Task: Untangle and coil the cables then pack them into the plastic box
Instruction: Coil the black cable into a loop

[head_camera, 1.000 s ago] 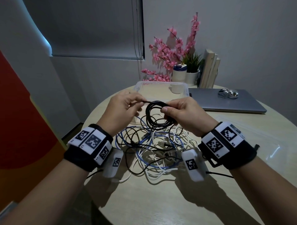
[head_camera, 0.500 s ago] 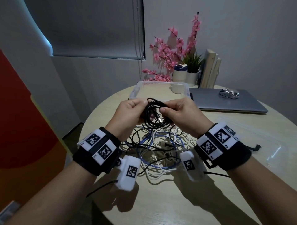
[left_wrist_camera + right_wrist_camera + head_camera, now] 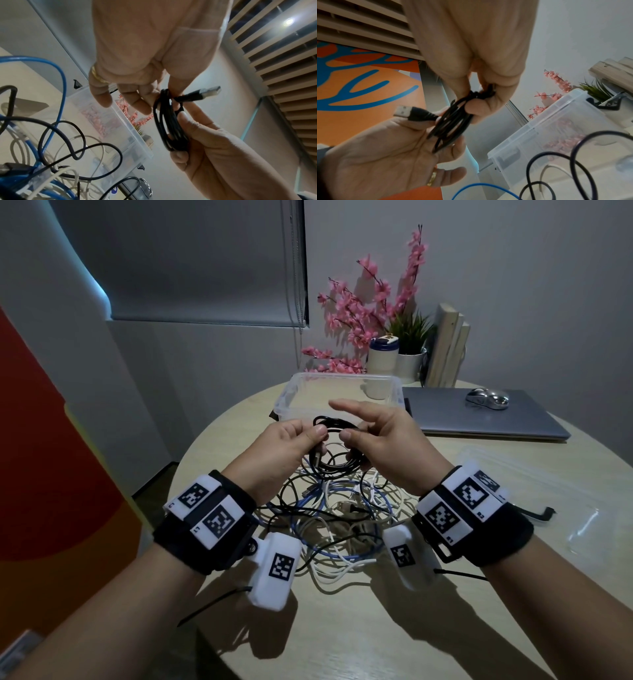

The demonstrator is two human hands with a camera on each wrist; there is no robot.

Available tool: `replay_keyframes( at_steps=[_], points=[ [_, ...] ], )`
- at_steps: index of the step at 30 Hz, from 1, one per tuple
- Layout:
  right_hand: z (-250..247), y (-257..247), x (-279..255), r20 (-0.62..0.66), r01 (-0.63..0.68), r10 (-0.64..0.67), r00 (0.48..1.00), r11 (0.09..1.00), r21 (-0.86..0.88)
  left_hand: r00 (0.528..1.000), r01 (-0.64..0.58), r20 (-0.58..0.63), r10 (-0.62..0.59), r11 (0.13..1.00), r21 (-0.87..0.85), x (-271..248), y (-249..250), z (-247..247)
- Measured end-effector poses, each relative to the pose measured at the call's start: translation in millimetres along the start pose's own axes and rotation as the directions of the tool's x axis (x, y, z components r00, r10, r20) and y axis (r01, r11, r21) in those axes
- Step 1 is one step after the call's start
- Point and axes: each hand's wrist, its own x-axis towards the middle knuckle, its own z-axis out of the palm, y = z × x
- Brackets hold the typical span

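Right wrist alone shows USB plug (image 3: 406, 112) tip.

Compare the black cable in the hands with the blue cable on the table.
The black cable is wound into a small tight coil; the blue cable lies in wide loose loops.
The black cable is held above the table by the left hand and right hand; the blue cable rests on the table, tangled with white and black cables.
The black cable's USB plug sticks out of its coil; the blue cable's ends are hard to pick out.
Neither is in the plastic box.
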Motion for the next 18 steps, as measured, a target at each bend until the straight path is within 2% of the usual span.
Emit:
replay_keyframes(
  at_steps=[3,7,12,16,18],
  points=[
    [0.9,-1.7,-2.0,0.038,0.008,-0.009,0.999,1.000,0.021,0.999,0.027,0.026,-0.029,0.997,0.071,-0.5,-1.3,1.5],
    [2.1,0.2,-1.2,0.063,0.037,-0.033,0.997,0.998,-0.059,0.997,0.038,0.060,-0.045,0.994,0.101,-1.2,-0.7,2.2],
    [2.3,1.9,-0.6,0.048,0.034,-0.029,0.998,0.993,-0.113,0.984,0.041,0.164,-0.069,0.985,0.168,-4.7,0.6,0.0],
    [2.2,-1.9,-2.0,0.036,0.049,-0.046,0.998,0.994,-0.094,0.982,0.003,0.189,-0.025,0.994,0.112,-4.7,1.0,-4.0],
    [3.5,-2.6,-2.1,0.042,0.064,-0.062,0.997,0.996,-0.058,0.990,-0.027,0.139,0.019,0.998,0.050,-4.8,1.9,-3.0]
  ],
)
